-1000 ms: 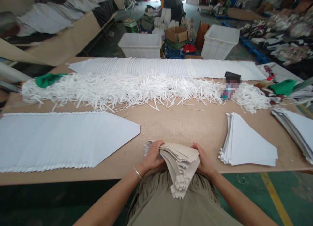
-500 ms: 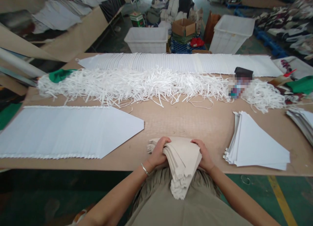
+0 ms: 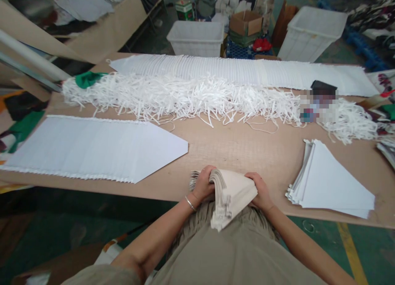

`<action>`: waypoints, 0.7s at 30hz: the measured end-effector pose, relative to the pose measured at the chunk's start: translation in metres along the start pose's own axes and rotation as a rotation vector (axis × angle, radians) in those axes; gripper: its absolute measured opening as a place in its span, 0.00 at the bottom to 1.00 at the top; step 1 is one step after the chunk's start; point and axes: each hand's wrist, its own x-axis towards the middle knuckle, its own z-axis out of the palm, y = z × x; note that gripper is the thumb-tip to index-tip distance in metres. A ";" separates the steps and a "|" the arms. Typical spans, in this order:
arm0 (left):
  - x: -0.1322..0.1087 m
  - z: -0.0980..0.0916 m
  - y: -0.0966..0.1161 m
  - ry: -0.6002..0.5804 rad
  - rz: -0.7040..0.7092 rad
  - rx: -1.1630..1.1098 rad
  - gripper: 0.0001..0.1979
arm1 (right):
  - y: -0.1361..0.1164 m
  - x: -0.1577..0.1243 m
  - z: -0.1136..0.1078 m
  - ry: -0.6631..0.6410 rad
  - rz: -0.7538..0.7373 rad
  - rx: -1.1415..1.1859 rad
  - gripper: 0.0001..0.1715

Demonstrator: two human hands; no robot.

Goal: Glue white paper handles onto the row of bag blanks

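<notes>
Both hands grip a stack of beige tapered sheets (image 3: 236, 190), bent over the table's front edge close to my body. My left hand (image 3: 205, 183), with a bangle at the wrist, is closed round the stack's left side, where layered edges fan out. Closed on the right side is my right hand (image 3: 259, 191); its lower fingers are hidden behind the sheets. To the left lies a long row of overlapping white sheets (image 3: 101, 147) with a pointed right end. A fanned pile of similar white pieces (image 3: 333, 182) rests to the right.
Across the table (image 3: 240, 147) runs a heap of white strings (image 3: 185, 96), with a row of overlapping white sheets (image 3: 234, 71) behind it. A black object (image 3: 323, 87) sits on the strings. White bins (image 3: 196, 38) and a cardboard box (image 3: 246, 22) stand beyond.
The stack has been bent further, its lower end rising and its layered edges spreading more. Both hands keep their hold. The view has shifted, moving the background up and slightly right.
</notes>
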 end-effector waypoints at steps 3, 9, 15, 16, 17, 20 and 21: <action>0.007 -0.013 0.010 -0.027 0.025 0.019 0.17 | -0.020 0.007 -0.009 0.000 -0.013 0.013 0.31; -0.001 -0.025 0.031 -0.075 0.181 0.091 0.31 | -0.030 -0.003 -0.003 -0.011 0.009 -0.026 0.44; 0.006 -0.019 0.048 0.049 0.184 0.088 0.19 | -0.057 0.020 0.000 0.119 -0.032 -0.012 0.38; 0.005 -0.022 0.052 0.053 0.206 0.079 0.21 | -0.060 0.022 -0.004 0.085 -0.055 -0.001 0.43; 0.003 -0.025 0.056 0.051 0.228 0.079 0.25 | -0.062 0.023 -0.007 0.050 -0.066 0.003 0.47; -0.003 -0.026 0.063 0.001 0.269 0.100 0.32 | -0.060 0.023 -0.011 -0.045 -0.042 -0.014 0.52; -0.003 -0.023 0.064 -0.013 0.273 0.097 0.32 | -0.058 0.023 -0.009 -0.058 -0.037 -0.020 0.52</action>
